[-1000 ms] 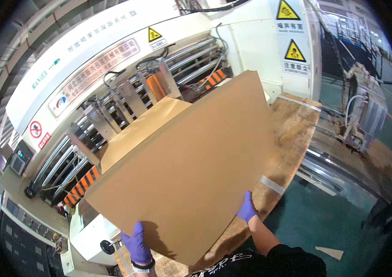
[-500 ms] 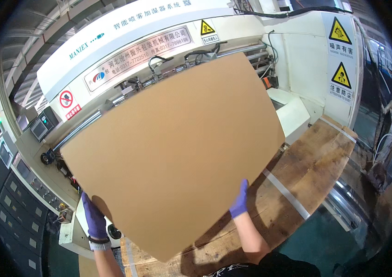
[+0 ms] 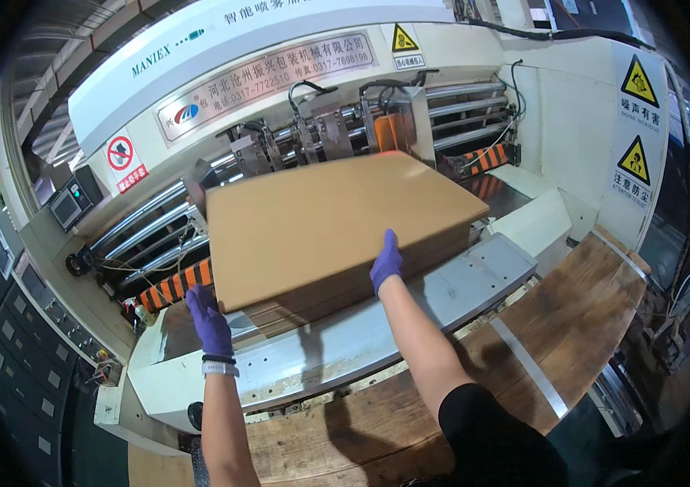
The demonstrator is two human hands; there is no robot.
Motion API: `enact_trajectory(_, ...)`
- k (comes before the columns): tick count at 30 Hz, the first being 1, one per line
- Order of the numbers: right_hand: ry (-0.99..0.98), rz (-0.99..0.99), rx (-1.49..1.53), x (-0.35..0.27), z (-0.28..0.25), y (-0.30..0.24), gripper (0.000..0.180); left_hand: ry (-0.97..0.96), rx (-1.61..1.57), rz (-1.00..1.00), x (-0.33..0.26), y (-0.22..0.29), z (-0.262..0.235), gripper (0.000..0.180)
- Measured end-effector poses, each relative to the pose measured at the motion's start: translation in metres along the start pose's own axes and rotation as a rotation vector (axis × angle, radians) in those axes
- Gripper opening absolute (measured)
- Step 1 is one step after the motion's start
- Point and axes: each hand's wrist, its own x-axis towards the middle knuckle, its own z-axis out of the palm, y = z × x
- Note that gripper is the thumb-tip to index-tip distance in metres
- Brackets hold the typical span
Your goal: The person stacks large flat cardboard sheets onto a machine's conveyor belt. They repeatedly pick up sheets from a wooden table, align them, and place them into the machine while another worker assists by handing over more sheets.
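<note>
A large brown cardboard sheet (image 3: 321, 219) lies over a stack of similar sheets (image 3: 321, 302) in the machine's feed opening. Its near edge seems slightly raised above the stack; I cannot tell whether they touch farther back. My left hand (image 3: 210, 325), in a purple glove with bands at the wrist, grips the near left corner. Further right, my right hand (image 3: 387, 260), gloved the same way, holds the near edge, thumb on top and the other fingers mostly hidden.
In front of the stack runs a metal ledge (image 3: 442, 300) of the white machine (image 3: 556, 122). Nearer to me is a wooden table (image 3: 475, 390) with metal strips. Behind the sheet stand metal guides and rollers (image 3: 467, 109), with orange-black striped bars (image 3: 178, 284) at the sides.
Both hands have moved forward with the cardboard sheet, from in front of me into the machine. The sheet has come down flatter over the stack, which was hidden before.
</note>
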Motion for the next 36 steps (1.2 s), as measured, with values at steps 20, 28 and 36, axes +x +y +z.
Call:
enact_trajectory(20,-0.211,-1.774,-1.454,0.138,-0.057,-0.007,0.039,0.167,0.626,0.364,-0.028,-0.063,0.16,0.052)
enact_trajectory(28,-0.169,-1.529,-1.708,0.159,-0.055,0.005,0.022,-0.069,0.743,0.377,-0.041,-0.108,0.168,0.041)
enact_trajectory(36,-0.195,-1.346,-1.582,0.063,-0.134,0.003,0.059,-0.368,0.484,0.401,-0.073,-0.003,0.134,0.059)
